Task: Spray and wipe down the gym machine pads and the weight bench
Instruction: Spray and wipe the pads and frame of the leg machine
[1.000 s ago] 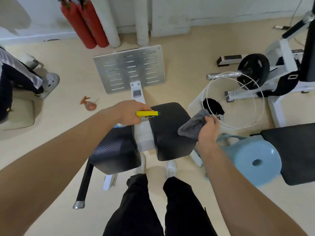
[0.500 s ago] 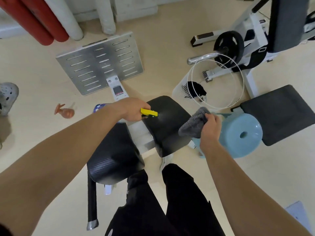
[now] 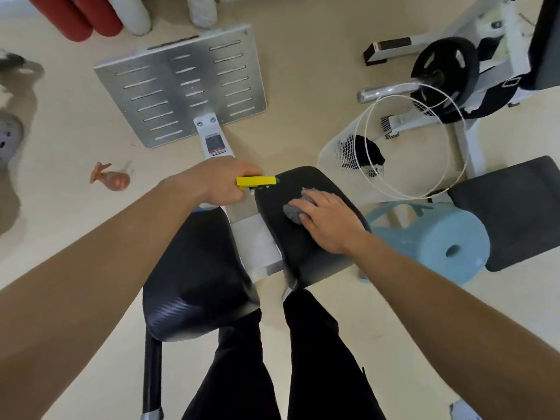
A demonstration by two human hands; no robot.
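Two black pads flank a white machine frame below me. On the right pad (image 3: 315,256) my right hand (image 3: 328,222) lies with spread fingers, pressing a grey cloth (image 3: 295,209) flat against it. My left hand (image 3: 221,184) grips a spray bottle (image 3: 256,180) with a yellow nozzle, pointed at the right pad's far edge; most of the bottle is hidden under the hand. The left pad (image 3: 197,280) lies beneath my left forearm. A dark bench pad (image 3: 515,213) sits at the far right.
A slotted metal footplate (image 3: 181,83) stands ahead. A white wire basket (image 3: 394,147) and a light blue stool (image 3: 439,247) sit to the right, before a white machine with a black weight plate (image 3: 445,71). An orange object (image 3: 110,178) lies on the floor at left.
My right hand has come down from beside the pad and now presses the grey cloth onto the right pad. My left hand stays by the pad's edge with the bottle.
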